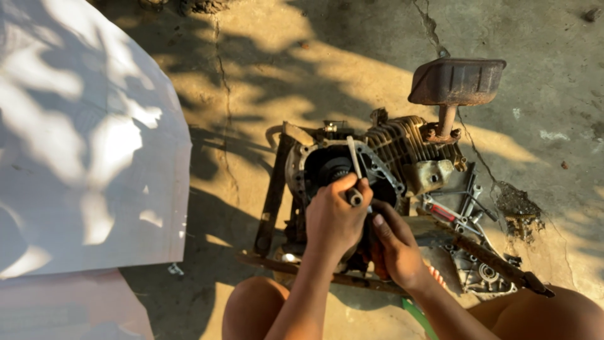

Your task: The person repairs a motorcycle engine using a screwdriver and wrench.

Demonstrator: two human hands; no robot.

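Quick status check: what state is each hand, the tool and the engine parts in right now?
Left hand: closed around the tool handle.
Tool: upright, tip inside the engine opening.
Right hand: resting on the engine's lower edge; grip unclear.
Engine: on the ground, side cover off, inside exposed.
Side cover: detached, lying beside the engine.
Muffler: rusty, still mounted.

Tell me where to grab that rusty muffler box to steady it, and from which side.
Grip the muffler across its two long flat sides, coming from above. It stands clear on a thin pipe over the finned cylinder, so the top is open. Both hands, left and right, are busy.
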